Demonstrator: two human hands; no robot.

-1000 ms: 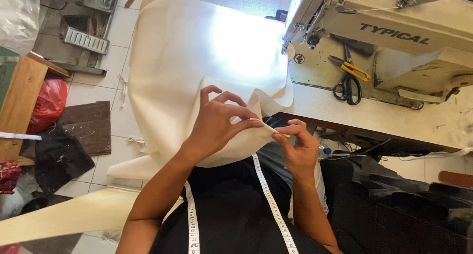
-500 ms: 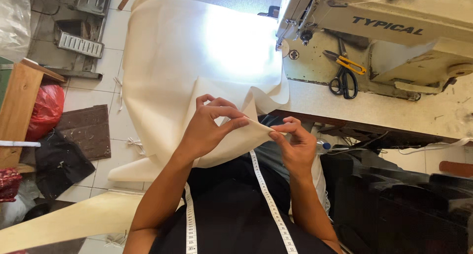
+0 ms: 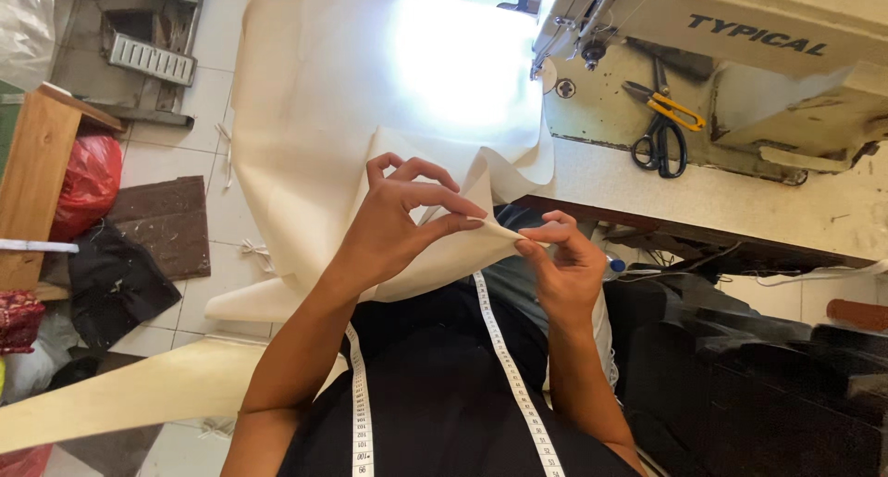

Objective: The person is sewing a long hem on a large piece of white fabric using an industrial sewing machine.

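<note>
A large sheet of cream fabric (image 3: pixel 351 88) drapes from the sewing table down over my lap. My left hand (image 3: pixel 398 223) pinches a folded corner of this fabric between thumb and forefinger, the other fingers spread. My right hand (image 3: pixel 560 273) grips the same corner from the right, fingertips meeting the left hand's. A white measuring tape (image 3: pixel 504 366) hangs around my neck, down over my black shirt.
A cream industrial sewing machine (image 3: pixel 740 61) stands on the table (image 3: pixel 786 209) at the upper right, with black-handled scissors (image 3: pixel 659 144) and yellow snips (image 3: pixel 680 111) on its bed. At left are a wooden shelf (image 3: pixel 32 181), a red bag (image 3: pixel 88 181), dark cloth and a cream strip (image 3: pixel 120 403).
Both hands have stayed pinched on the fabric corner and shifted slightly lower in view. The view has tilted a little, so the sewing machine sits higher.
</note>
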